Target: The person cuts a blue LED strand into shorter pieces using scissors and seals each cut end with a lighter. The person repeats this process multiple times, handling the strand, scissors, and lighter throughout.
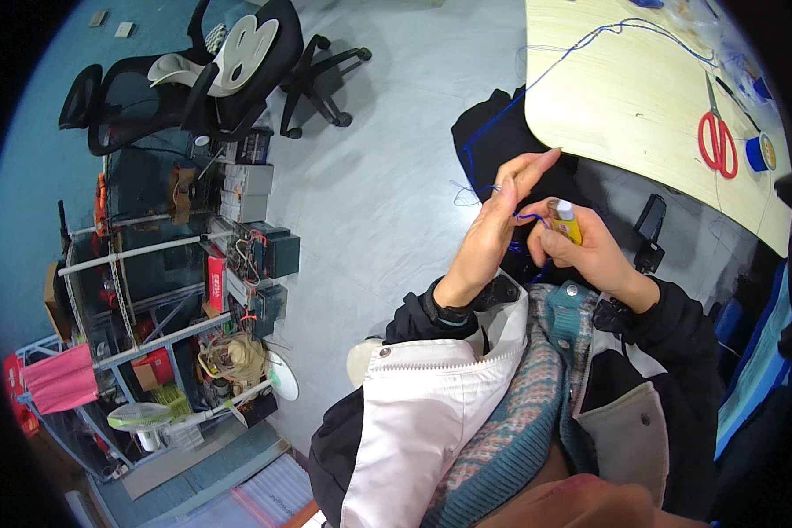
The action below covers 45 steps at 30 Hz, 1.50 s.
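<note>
My left hand (485,231) has its fingers stretched out, with a blue cord (485,129) caught between thumb and fingers. A short piece of that cord spans the gap to my right hand (591,247), whose thumb and forefinger pinch it. A yellow lighter (571,228) with a white top is also gripped in my right hand; no flame shows. From my left hand the cord runs up over dark fabric (492,122) and onto the pale wooden table (607,99). Thin loose thread ends stick out left of my left hand. More blue cord hangs below, partly hidden by my hands.
Red-handled scissors (718,145) and a blue thread spool (759,153) lie on the table, whose rounded edge is just beyond my hands. A black office chair (237,72) stands at upper left. Cluttered metal shelving (152,251) and a fan (142,417) line the left side.
</note>
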### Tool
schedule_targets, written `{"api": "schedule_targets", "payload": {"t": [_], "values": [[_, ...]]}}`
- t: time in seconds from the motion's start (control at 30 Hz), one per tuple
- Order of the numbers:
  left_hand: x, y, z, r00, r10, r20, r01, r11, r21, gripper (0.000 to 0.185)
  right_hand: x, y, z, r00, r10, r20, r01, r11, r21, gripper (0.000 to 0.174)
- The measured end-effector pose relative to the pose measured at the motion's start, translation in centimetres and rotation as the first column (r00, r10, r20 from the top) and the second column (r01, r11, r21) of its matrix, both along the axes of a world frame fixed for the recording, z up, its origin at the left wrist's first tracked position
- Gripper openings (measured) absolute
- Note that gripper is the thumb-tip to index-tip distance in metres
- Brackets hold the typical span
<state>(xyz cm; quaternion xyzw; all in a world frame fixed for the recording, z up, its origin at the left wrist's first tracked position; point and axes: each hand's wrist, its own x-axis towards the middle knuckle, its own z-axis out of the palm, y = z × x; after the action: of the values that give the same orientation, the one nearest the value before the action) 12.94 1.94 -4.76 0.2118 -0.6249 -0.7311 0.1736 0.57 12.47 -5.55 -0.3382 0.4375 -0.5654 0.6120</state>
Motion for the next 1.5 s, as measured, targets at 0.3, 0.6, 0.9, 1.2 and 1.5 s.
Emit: {"api": "schedule_targets", "payload": {"t": [0.3, 0.6, 0.9, 1.2, 1.5], "values": [[0.0, 0.3, 2.1, 0.935, 0.355, -0.001, -0.338, 0.890, -0.307, 0.019, -2.6, 1.8, 1.3, 0.916, -0.289, 0.279, 0.284, 0.957, 0.058, 0.018], [-5.1, 1.8, -0.8, 0.961, 0.142, -0.239, -0.197, 0.954, -0.226, 0.013, -2.8, 2.5, 0.8, 0.852, -0.405, 0.331, 0.369, 0.914, 0.167, 0.020], [-5.7, 1.7, -1.2, 0.959, 0.126, -0.255, -0.121, 0.992, 0.035, 0.006, -14.9, 5.1, 0.0, -0.202, -0.407, -0.891, 0.605, 0.664, -0.440, 0.024], [-6.6, 3.0, 0.1, 0.963, 0.033, -0.267, 0.037, 0.966, 0.254, 0.010, -21.6, 5.8, -0.4, -0.176, 0.213, -0.961, 0.803, 0.595, -0.015, 0.044], [-6.9, 3.2, -0.6, 0.972, 0.123, -0.199, -0.046, 0.934, 0.353, 0.013, -13.8, 11.1, 2.7, 0.419, -0.560, -0.715, 0.684, 0.712, -0.157, 0.050]]}}
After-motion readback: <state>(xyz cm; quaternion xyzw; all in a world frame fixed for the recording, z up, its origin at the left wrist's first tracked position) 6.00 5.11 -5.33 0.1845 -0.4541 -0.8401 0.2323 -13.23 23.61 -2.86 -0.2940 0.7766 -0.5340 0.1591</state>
